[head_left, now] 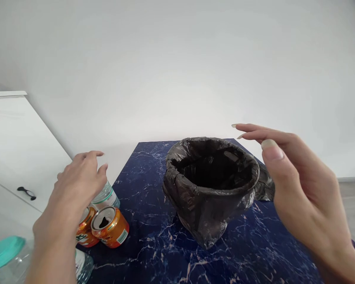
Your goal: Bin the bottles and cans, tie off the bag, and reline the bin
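Observation:
My left hand [79, 177] hovers above the left side of the table with its fingers apart, holding nothing. Just below and beyond it stands a clear plastic bottle [108, 197], partly hidden by the hand. Two orange drink cans stand close together there; the nearer can [114, 228] has its top opened, and my wrist covers part of the other can [87, 232]. On the right, my right hand [296, 177] is raised with thumb and fingers apart, empty. It is beside a bin [210, 221] lined with a black plastic bag, whose dark inside shows no clear contents.
Blue marble-patterned tabletop [144, 221] runs back to a white wall [177, 71]. A white cabinet [17, 142] with a black handle is at the left. Near the front left are a turquoise-lidded clear container [6, 252] and another clear bottle [84, 266], partly behind my forearm.

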`<state>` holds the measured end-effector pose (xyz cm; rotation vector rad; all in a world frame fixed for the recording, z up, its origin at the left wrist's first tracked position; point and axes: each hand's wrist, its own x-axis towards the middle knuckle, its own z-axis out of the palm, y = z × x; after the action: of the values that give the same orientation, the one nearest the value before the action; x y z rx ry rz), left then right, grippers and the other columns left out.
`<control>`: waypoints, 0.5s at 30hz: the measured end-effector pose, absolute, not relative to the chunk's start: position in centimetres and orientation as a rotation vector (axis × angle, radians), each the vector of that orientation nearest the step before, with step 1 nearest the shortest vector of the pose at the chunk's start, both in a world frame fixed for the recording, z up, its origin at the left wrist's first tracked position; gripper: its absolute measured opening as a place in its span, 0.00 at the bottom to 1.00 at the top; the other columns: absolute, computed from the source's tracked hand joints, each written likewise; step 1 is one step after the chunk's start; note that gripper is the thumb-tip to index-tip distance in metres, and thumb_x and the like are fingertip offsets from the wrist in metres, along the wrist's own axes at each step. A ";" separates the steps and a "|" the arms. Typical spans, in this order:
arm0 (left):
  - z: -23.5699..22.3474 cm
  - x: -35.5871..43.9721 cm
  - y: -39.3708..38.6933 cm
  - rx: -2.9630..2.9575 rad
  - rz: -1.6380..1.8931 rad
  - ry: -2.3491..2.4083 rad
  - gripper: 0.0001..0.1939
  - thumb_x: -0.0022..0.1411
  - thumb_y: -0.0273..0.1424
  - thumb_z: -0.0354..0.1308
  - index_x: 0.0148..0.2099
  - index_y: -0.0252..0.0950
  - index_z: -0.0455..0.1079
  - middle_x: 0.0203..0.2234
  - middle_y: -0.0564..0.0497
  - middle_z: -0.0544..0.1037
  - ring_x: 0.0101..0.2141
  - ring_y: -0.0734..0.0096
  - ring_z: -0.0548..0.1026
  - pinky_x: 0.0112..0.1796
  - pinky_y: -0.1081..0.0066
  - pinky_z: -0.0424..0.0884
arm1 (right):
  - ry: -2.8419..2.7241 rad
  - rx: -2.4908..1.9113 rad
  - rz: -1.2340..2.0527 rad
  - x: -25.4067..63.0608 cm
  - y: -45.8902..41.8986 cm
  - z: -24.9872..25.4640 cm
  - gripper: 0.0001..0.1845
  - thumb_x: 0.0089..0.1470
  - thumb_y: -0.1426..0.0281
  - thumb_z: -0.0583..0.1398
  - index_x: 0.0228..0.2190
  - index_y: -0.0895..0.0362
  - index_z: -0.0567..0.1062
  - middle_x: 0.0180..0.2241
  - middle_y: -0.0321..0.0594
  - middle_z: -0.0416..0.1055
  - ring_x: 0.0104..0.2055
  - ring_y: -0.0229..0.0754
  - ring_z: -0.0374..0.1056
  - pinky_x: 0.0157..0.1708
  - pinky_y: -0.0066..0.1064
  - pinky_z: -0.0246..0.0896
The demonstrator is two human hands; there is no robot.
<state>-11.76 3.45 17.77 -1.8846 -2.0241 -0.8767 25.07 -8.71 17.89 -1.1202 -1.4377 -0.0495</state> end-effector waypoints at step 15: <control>19.2 -9.9 2.0 -1.919 -0.912 -1.974 0.12 0.68 0.37 0.55 0.49 0.46 0.77 0.45 0.42 0.82 0.54 0.25 0.76 0.53 0.21 0.69 | -1.492 -1.097 -0.074 25.3 -8.5 18.2 0.15 0.75 0.61 0.55 0.54 0.46 0.78 0.59 0.35 0.78 0.65 0.46 0.71 0.62 0.43 0.65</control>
<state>-9.89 2.01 19.17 -1.9193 -1.9737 -0.9116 25.29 -8.52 18.16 -1.0970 -1.4915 -0.0737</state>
